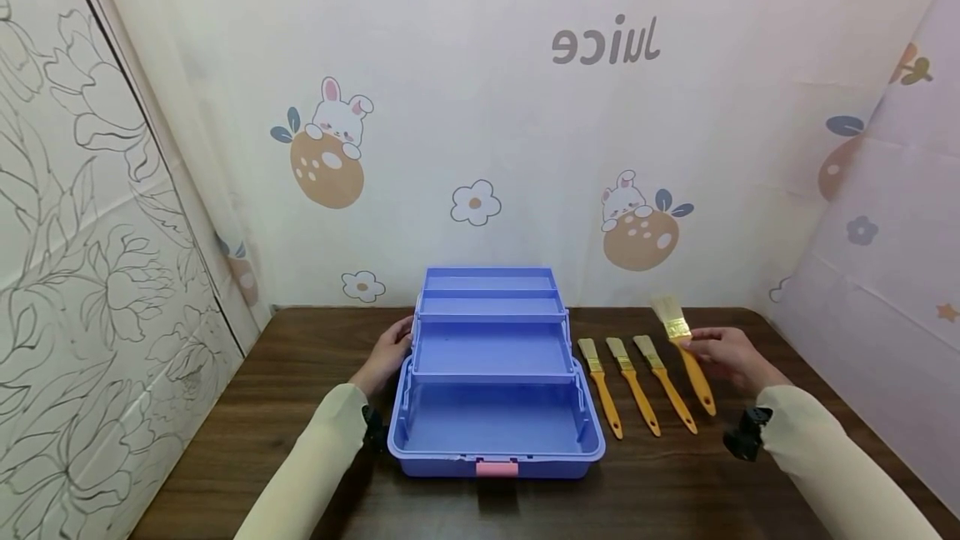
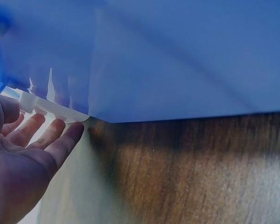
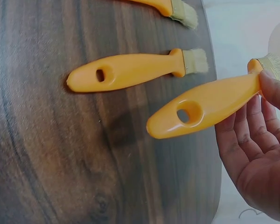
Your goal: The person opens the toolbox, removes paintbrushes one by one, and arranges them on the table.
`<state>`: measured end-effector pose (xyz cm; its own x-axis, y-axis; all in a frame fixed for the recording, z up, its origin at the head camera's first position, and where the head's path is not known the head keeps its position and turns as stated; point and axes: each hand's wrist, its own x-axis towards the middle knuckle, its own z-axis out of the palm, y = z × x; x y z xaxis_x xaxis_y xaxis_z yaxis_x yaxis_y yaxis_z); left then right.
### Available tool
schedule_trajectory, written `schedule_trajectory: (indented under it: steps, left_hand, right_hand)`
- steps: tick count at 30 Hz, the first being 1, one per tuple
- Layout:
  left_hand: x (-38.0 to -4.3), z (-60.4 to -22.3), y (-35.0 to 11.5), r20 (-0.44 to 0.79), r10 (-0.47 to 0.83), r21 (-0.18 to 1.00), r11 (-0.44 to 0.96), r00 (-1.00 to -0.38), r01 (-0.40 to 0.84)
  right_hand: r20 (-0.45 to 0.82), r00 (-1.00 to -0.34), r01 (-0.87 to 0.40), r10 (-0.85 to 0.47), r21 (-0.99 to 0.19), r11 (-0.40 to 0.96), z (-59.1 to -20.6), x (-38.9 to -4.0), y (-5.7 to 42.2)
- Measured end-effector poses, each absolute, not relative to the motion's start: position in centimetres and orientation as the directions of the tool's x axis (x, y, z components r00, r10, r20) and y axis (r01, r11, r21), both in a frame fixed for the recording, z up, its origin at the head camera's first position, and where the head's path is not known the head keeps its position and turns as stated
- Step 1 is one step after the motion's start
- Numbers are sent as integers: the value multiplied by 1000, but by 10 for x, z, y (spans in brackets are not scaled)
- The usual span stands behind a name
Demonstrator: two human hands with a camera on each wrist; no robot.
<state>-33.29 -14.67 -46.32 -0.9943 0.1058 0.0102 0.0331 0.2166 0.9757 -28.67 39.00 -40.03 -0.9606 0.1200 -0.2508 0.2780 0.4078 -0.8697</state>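
Note:
A blue-purple toolbox (image 1: 442,467) stands with its lid up, its stepped trays (image 1: 491,348) raised above the bottom compartment and a pink latch (image 1: 497,469) at the front. My left hand (image 1: 390,352) is at its left rear side; in the left wrist view the loosely extended fingers (image 2: 56,135) touch the box's lower edge. In my right hand (image 1: 726,352) a paintbrush (image 1: 696,373) with a yellow handle is pinched near its metal band, bristles pointing away. The right wrist view shows its handle (image 3: 219,102) raised above the table, casting a shadow.
Three similar paintbrushes (image 1: 605,407) (image 1: 641,402) (image 1: 677,402) lie side by side right of the toolbox, bristles toward the back. The dark wooden table (image 1: 300,382) ends at a printed curtain (image 1: 405,148) behind. More curtain hangs on both sides.

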Motion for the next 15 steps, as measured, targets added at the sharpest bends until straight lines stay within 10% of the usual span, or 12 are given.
schedule_trajectory:
  steps: [15]
  left_hand:
    - [-333, -464, -144, 40, 111, 984, 169, -993, 58]
  right_hand:
    - [-277, -950, 312, 145, -854, 415, -416, -282, 405]
